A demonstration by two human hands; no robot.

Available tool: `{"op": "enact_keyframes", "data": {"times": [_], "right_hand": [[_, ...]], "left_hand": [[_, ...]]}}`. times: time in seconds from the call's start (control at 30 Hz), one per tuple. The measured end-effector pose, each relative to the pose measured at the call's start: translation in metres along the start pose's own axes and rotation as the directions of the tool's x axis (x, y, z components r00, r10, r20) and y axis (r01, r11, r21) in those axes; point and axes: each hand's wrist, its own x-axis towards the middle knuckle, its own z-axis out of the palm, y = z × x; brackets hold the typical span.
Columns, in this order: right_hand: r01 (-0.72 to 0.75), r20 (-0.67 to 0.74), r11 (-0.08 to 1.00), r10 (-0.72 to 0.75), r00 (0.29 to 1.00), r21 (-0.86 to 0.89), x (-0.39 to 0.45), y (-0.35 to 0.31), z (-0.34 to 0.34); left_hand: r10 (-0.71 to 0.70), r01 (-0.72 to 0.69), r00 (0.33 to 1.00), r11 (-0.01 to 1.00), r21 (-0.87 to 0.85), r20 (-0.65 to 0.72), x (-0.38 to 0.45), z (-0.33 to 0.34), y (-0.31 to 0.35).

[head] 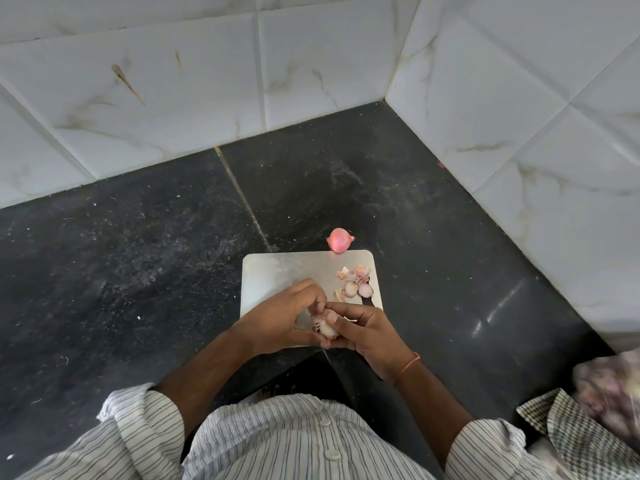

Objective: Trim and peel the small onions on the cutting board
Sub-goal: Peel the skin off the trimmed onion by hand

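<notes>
My white shirt with thin dark stripes (277,441) fills the bottom of the view. Above it, my left hand (280,320) and right hand (363,336) both curl round a small, pale, partly peeled onion (323,329), held over the near edge of the square steel cutting board (277,271). It looks light, firm and likely slick where bare, so I'd pinch its ends and lift skin by a loose edge. A pink unpeeled onion (339,240) sits on the dark counter, touching the board's far edge; cut scraps (355,284) lie near the right edge.

Home kitchen corner, dark stone counter (138,254), white marble-look wall tiles (156,81) (stained), steel cutting board (273,271) w/ onion trimmings (355,284)
</notes>
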Motion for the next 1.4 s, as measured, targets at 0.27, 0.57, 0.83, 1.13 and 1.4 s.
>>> {"op": "enact_keyframes", "data": {"times": [0.27,0.57,0.83,1.13,1.4], "right_hand": [[-0.034,0.010,0.999,0.034,0.999,0.040,0.005,0.001,-0.002],[-0.023,-0.103,0.985,0.042,0.994,0.173,0.017,-0.004,0.008],[-0.057,-0.079,0.941,0.088,0.993,0.333,0.020,-0.005,-0.001],[-0.040,-0.111,0.962,0.072,0.991,0.269,0.023,0.005,0.001],[0.002,-0.300,0.972,0.070,0.951,0.234,0.017,0.009,-0.007]], "left_hand": [[-0.063,0.053,0.996,0.986,-0.156,-0.061,-0.008,0.011,-0.010],[-0.365,0.184,0.917,0.745,-0.641,-0.161,-0.003,0.026,-0.018],[-0.479,0.202,0.871,0.548,-0.812,-0.107,0.001,0.025,-0.012],[-0.530,0.239,0.843,0.521,-0.819,-0.091,0.006,0.027,-0.003],[-0.599,0.314,0.775,0.641,-0.701,-0.201,0.014,0.032,-0.013]]}}
